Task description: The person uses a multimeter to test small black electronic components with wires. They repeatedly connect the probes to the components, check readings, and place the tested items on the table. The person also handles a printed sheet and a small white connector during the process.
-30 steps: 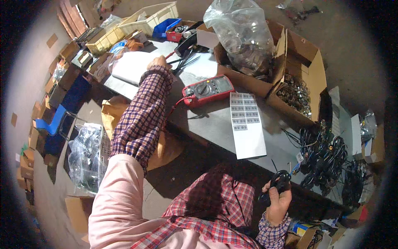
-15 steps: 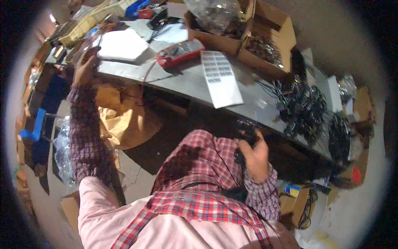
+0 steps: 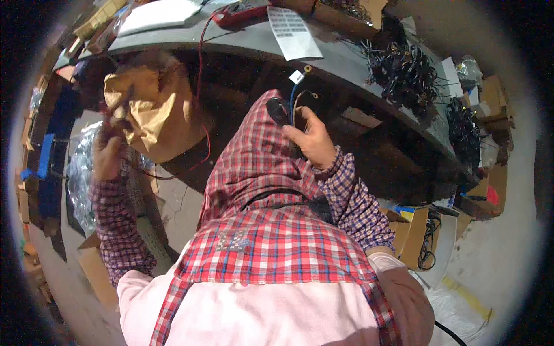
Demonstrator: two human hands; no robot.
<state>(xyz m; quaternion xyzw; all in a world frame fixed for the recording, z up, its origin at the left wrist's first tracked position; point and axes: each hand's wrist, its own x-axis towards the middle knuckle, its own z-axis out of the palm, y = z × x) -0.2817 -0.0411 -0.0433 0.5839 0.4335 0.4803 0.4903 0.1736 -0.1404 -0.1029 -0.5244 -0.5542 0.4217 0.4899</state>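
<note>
My right hand, above my lap, is closed on a black cable piece with a rounded black end. Thin wires rise from it, one blue with a white tag, and ring terminals show at their tips. Beside the brown paper, low on the left, my left hand is blurred, its fingers curled. A red test lead hangs off the table and loops to that hand; its end is hidden. It comes from the red multimeter on the table.
A sheet of labels overhangs the grey table's front edge. Tangled black cables lie to its right. A white slab rests at the back left. Clear plastic and cardboard boxes stand low at the sides.
My left hand has come down from the table by the white slab, drawing the red test lead with it. My right hand has lifted the cable, so its wires show. The view has tilted down.
</note>
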